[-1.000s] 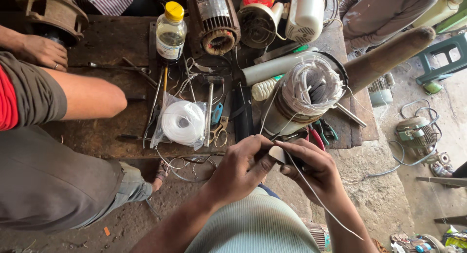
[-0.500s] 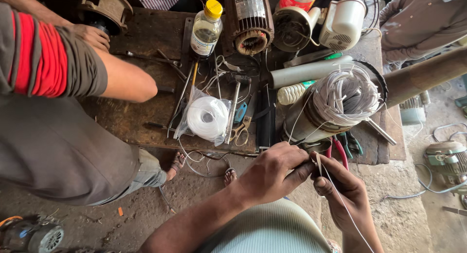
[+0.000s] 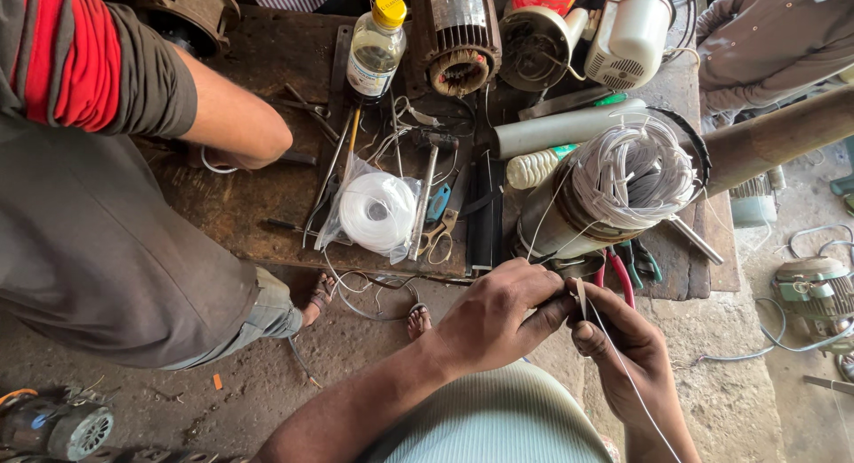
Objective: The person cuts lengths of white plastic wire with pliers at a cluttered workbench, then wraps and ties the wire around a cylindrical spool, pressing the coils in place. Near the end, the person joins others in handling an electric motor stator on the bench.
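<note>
Here, low in the middle of the frame, the left hand (image 3: pixel 498 316) and the right hand (image 3: pixel 627 356) meet just below the edge of the dark, worn wooden workbench (image 3: pixel 258 205). Both pinch a thin white wire (image 3: pixel 623 374): the left hand's fingers are curled tight around its upper end, and the right hand's thumb and fingers press it lower down, from where it runs slanting toward the lower right of the frame. Just above the hands, right of centre, lies a grey cylindrical motor stator stuffed with a bundle of white wire loops (image 3: pixel 627 178), tilted on the bench edge. Red-handled pliers (image 3: pixel 618 276) lie beside it, close to the right hand. At centre sits a white spool of cord in a clear plastic bag (image 3: pixel 378 212), with scissors (image 3: pixel 436 236) just to its right. Near the top stands a clear plastic bottle with a yellow cap (image 3: pixel 375 45). In the upper left, another person's arm in a grey and red sleeve (image 3: pixel 133 80) reaches over the bench.
</note>
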A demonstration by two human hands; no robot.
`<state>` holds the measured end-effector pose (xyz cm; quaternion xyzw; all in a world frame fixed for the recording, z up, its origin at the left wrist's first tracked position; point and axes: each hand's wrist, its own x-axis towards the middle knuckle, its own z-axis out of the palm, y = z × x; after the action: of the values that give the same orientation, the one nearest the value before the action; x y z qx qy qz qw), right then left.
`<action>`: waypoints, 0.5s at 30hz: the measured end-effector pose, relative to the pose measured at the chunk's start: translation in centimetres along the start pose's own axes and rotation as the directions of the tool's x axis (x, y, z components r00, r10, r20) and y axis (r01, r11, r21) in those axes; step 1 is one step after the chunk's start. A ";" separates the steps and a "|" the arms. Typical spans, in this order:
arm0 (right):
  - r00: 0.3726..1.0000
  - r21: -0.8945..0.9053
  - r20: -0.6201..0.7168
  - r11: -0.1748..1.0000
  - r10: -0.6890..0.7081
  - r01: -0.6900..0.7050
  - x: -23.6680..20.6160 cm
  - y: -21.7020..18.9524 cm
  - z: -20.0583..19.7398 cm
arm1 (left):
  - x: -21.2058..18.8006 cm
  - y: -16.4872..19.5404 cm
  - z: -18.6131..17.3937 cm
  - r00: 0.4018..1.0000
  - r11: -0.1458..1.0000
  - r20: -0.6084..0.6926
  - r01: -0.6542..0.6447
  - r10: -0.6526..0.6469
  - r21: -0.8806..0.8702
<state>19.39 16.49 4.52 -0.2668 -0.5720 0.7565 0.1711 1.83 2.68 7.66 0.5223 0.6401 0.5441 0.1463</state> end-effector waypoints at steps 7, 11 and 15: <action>1.000 -0.039 -0.002 0.999 0.005 -0.005 0.0 -0.2 0.3 | 0.0 -0.2 0.0 0.999 1.000 0.030 0.015 -0.015 0.004; 1.000 -0.047 -0.004 0.999 0.005 -0.005 0.0 -0.2 0.4 | -0.1 -0.4 0.1 1.000 1.000 0.010 -0.015 0.015 -0.004; 1.000 -0.036 -0.016 0.999 0.023 -0.023 0.0 -0.1 0.3 | -0.1 -0.5 0.3 1.000 1.000 0.030 0.009 -0.009 0.005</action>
<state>19.19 16.32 4.68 -0.2825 -0.5812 0.7458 0.1620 1.90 2.82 7.05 0.5279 0.6415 0.5340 0.1568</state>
